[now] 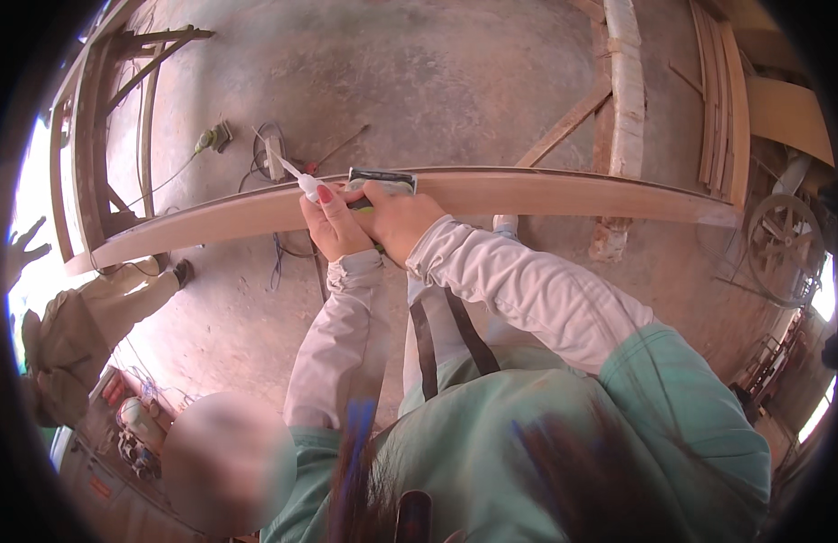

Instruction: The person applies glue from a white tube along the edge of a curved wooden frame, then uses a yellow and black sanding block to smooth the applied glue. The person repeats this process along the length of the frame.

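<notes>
A long pale wooden board (545, 195) runs across in front of me, curving in the fisheye view. Closed round a small white squeeze bottle with a long thin nozzle (303, 178) is my left hand (333, 226), its nozzle pointing up and left; a red patch shows at the thumb tip. My right hand (401, 217), fingers bent, grips a green-and-black power sander (383, 176) at the board. The sander's flat dark face tilts toward the far side, and my hands cover most of its body. Both hands are close together, nearly touching.
A green power tool (214, 138) with a cord lies on the concrete floor, near a power strip (274, 158) and cables. Wooden frames (97, 136) stand left; a wrapped post (625, 100) and a spoked wheel (785, 237) are right. Another person's legs (120, 303) show at left.
</notes>
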The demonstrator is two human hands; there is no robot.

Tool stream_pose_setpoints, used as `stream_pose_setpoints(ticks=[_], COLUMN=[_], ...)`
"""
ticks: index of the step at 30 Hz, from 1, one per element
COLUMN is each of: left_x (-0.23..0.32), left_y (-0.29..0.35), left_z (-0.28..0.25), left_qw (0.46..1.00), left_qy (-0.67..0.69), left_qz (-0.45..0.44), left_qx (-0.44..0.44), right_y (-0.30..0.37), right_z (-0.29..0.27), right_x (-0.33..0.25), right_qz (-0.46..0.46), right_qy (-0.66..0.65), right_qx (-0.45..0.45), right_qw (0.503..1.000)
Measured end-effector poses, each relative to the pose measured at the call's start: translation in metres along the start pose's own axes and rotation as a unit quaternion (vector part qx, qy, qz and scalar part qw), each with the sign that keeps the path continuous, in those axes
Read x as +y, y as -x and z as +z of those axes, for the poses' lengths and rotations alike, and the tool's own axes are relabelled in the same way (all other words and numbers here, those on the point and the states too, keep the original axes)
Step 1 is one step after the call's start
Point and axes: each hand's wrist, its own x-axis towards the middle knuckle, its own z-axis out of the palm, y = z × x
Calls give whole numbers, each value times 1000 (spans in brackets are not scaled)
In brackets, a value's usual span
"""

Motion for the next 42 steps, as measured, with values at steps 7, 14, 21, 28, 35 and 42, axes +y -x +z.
stream_pose_setpoints(ticks=[7,14,21,28,35,42], left_x=[6,8,14,24,31,19], left_y=[2,11,20,32,44,62], left_z=[18,32,42,58,71,91], left_qw=[999,999,999,998,993,993], left_qy=[9,-10,-6,40,42,9], left_qz=[-33,-10,-17,-37,-75,-65], left_qx=[-27,-29,-35,-44,-78,-94], right_y=[8,19,30,41,59,82], right_z=[-6,-1,-7,-7,-8,-7], right_x=[11,25,31,41,53,68], right_qz=[40,26,49,70,83,102], right_qy=[19,17,14,49,27,4], right_qx=[1,14,9,4,26,74], right_qw=[999,999,999,996,996,992])
